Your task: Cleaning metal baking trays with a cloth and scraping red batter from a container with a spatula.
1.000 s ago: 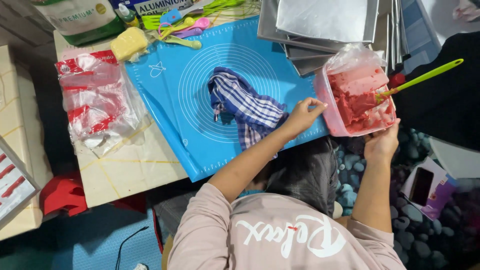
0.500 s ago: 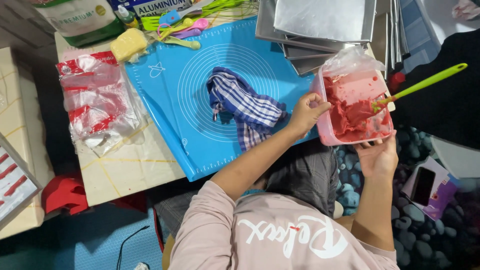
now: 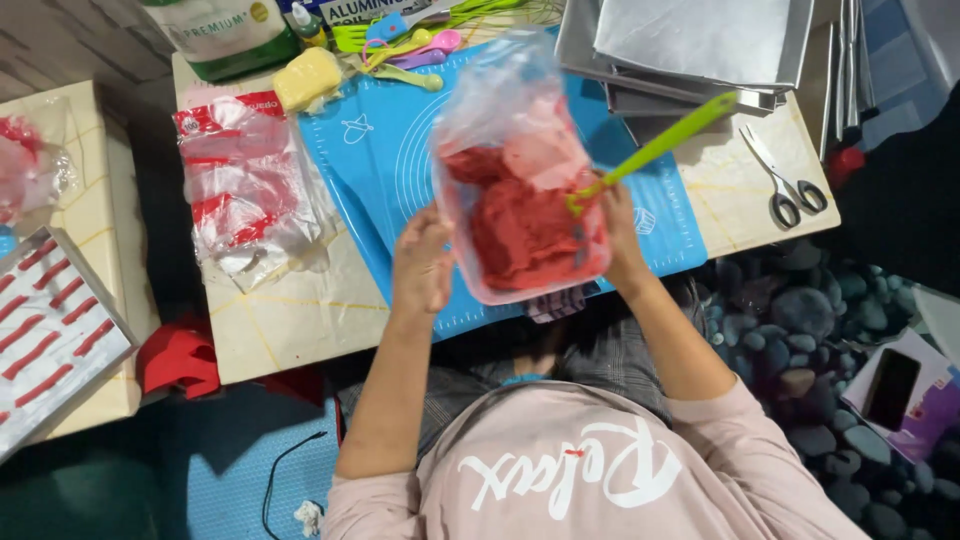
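My left hand [image 3: 422, 265] is raised at about nine o'clock of the plastic tub [image 3: 520, 215], fingers curled and pressed against its near-left wall, so it grips the tub from the side. My right hand [image 3: 612, 235] is at the tub's three o'clock edge, closed on the rim where the green spatula [image 3: 655, 150] pokes out; whether the fingers pinch the spatula handle as well as the rim I cannot tell. Both forearms run up from my chest, elbows bent, holding the tub lifted and tilted above the blue silicone mat [image 3: 390, 160]. Inside the tub sits a lump of red dough [image 3: 520, 225], and a clear plastic bag [image 3: 500, 85] lining it billows up toward twelve o'clock.

The tub hides most of the mat's middle, and only a corner of a checked cloth [image 3: 555, 300] peeks out beneath it at six o'clock. On the worktop [image 3: 290, 330], at nine o'clock, lies a crumpled red-and-clear plastic wrapper [image 3: 245, 190]. At eleven o'clock there is a yellow block of butter [image 3: 308, 78], with coloured measuring spoons [image 3: 410, 50] just beside it. Stacked metal baking trays [image 3: 700, 40] lie at one o'clock, and scissors [image 3: 785, 185] rest at three o'clock near the worktop edge.
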